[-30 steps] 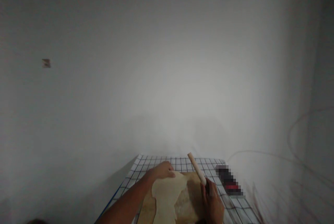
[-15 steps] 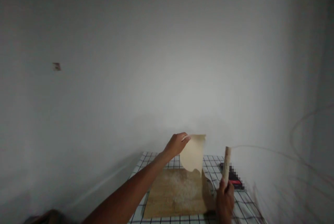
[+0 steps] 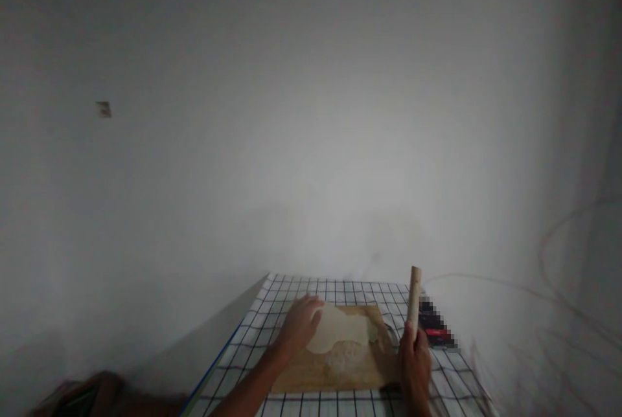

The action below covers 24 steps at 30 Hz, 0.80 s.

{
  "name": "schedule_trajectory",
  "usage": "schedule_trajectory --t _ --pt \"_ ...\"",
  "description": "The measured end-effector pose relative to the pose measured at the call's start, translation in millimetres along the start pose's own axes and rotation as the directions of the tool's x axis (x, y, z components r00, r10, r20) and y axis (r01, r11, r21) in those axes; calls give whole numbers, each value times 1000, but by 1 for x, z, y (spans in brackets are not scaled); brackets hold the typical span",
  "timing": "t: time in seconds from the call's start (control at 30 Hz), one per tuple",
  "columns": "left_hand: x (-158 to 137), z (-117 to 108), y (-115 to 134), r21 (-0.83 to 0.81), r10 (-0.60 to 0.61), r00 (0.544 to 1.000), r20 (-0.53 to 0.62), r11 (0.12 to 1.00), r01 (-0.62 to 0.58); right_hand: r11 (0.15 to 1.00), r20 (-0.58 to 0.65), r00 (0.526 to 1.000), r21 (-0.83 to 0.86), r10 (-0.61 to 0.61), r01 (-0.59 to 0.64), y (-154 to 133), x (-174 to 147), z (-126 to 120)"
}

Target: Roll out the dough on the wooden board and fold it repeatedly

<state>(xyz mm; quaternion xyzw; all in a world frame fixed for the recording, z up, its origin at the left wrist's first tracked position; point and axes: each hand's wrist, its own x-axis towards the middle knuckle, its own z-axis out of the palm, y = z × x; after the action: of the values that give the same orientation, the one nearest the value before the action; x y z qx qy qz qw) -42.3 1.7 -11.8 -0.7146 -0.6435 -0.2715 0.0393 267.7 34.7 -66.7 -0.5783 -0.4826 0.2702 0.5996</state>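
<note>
A thin, pale sheet of dough (image 3: 335, 331) lies on the wooden board (image 3: 311, 378), covering its upper middle part. At the sheet's left edge, my left hand (image 3: 300, 321) pinches it between thumb and fingers. Flour (image 3: 346, 357) is dusted on the board just below the sheet. My right hand (image 3: 414, 355) is wrapped round the lower part of a wooden rolling pin (image 3: 414, 294), held nearly upright beside the board's right side. The pin's lower end is hidden in the hand.
A checked cloth (image 3: 291, 287) covers the table, which stands against a plain wall. Right of the rolling pin lies a dark item with a red stripe (image 3: 437, 333), partly pixelated. Brown furniture (image 3: 97, 394) shows at the lower left.
My left hand has come down and to the left, laying the hanging dough sheet onto the board. My right hand still holds the rolling pin, shifted slightly left. The view has moved slightly.
</note>
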Motion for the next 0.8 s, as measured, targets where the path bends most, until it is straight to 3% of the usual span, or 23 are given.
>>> schedule_trajectory --t 0.13,0.27,0.37,0.47,0.53,0.57,0.63,0.7,0.8 --pt "-10 25 24 101 115 988 100 987 -125 1000 28 999 -15 23 -22 2 -2 0" --pt "-39 28 41 21 185 966 181 981 -192 999 63 997 -27 -36 38 0 -2 0" --pt "-50 9 48 -234 289 912 291 946 -225 986 106 989 -120 -106 119 -10 -1 -2" --pt "-39 -18 49 -590 264 884 386 807 16 939 267 950 -254 -161 231 -21 4 -5" --pt "-23 -35 46 -694 115 942 315 705 146 888 434 880 -305 -193 345 -23 6 -7" --pt "-13 -42 45 -705 32 979 203 698 124 859 508 838 -321 -199 399 -23 6 -9" --pt "7 -49 45 -648 -68 998 -16 760 42 808 611 767 -342 -197 480 -22 0 -15" --pt "23 -45 50 -535 -47 991 -123 845 -26 770 662 724 -354 -195 531 -22 -9 -23" --pt "38 -15 65 -338 135 987 -88 928 -157 717 693 699 -395 -178 575 -29 -25 -34"
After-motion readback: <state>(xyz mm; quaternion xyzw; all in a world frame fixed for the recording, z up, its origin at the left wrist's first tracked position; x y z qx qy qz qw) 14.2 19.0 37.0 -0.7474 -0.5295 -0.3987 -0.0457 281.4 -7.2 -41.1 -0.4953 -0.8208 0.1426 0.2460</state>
